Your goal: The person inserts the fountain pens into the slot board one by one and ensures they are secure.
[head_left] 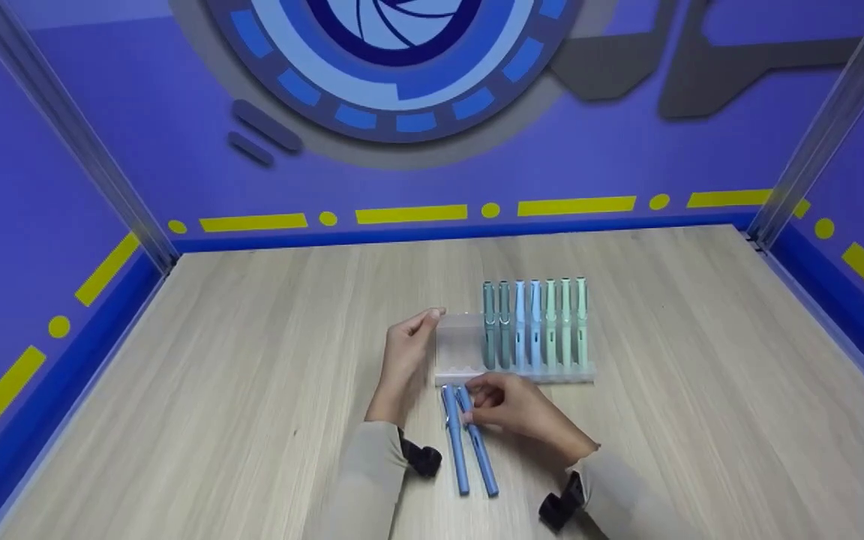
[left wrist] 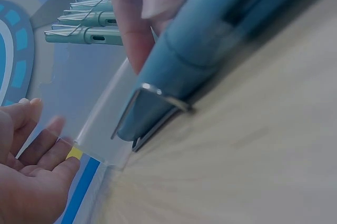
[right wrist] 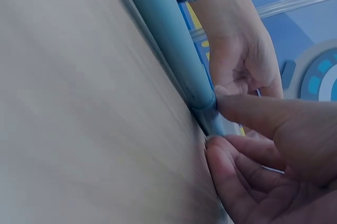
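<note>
My left hand (head_left: 405, 356) holds the upper left corner of a clear plastic pen stand (head_left: 459, 346) between thumb and fingers. Two blue capped pens (head_left: 456, 442) with wire clips lie side by side on the table in front of the stand, caps toward it. Around the cap end of the right-hand blue pen (head_left: 484, 465), my right hand (head_left: 520, 409) pinches with thumb and fingertips. In the right wrist view, the thumb (right wrist: 247, 111) presses one side of this pen while the fingers curl at its other side.
Upright in the stand's middle and right part are two dark green pens (head_left: 505, 322), two light blue pens (head_left: 535, 322) and several light green pens (head_left: 566, 322). The stand's left part shows bare plastic. Blue printed walls (head_left: 567, 165) border the wooden table (head_left: 214, 390).
</note>
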Demonstrator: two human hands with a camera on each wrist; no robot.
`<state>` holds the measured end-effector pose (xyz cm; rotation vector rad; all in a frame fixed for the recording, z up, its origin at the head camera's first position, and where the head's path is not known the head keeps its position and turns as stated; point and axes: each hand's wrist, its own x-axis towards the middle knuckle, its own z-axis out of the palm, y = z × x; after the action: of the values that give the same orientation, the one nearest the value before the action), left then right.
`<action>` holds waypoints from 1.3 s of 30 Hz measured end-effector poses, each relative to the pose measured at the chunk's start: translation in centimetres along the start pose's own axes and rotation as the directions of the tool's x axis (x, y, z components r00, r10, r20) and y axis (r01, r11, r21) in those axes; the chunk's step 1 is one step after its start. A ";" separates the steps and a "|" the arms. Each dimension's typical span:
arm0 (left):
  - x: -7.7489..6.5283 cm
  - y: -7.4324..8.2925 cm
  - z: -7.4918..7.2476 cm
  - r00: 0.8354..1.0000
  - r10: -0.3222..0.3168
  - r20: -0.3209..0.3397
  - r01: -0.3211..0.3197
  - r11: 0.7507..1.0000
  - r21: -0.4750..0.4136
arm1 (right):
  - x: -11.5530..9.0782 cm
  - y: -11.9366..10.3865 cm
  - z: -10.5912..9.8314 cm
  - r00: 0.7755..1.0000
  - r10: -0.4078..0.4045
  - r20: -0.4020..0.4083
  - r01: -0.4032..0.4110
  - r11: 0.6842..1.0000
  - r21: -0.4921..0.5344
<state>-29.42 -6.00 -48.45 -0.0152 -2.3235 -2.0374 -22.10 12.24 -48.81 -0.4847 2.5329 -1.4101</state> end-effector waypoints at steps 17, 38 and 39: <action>-0.1 0.0 0.1 1.000 -0.001 0.004 0.001 1.000 -0.008 | -0.3 -0.3 -0.4 0.997 -0.019 0.078 0.023 0.998 -0.056; 0.2 -0.1 0.4 0.999 -0.039 -0.012 0.038 0.994 -0.101 | -0.2 -0.3 -0.4 0.996 -0.050 0.078 0.055 0.996 -0.069; 0.2 0.0 0.4 0.999 -0.042 -0.012 0.040 0.994 -0.101 | -0.2 -0.4 -0.4 0.996 -0.046 0.078 0.052 0.996 -0.073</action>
<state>-29.62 -5.65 -48.54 0.0433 -2.2281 -2.1648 -21.96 12.49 -48.24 -0.6058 2.5366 -1.2908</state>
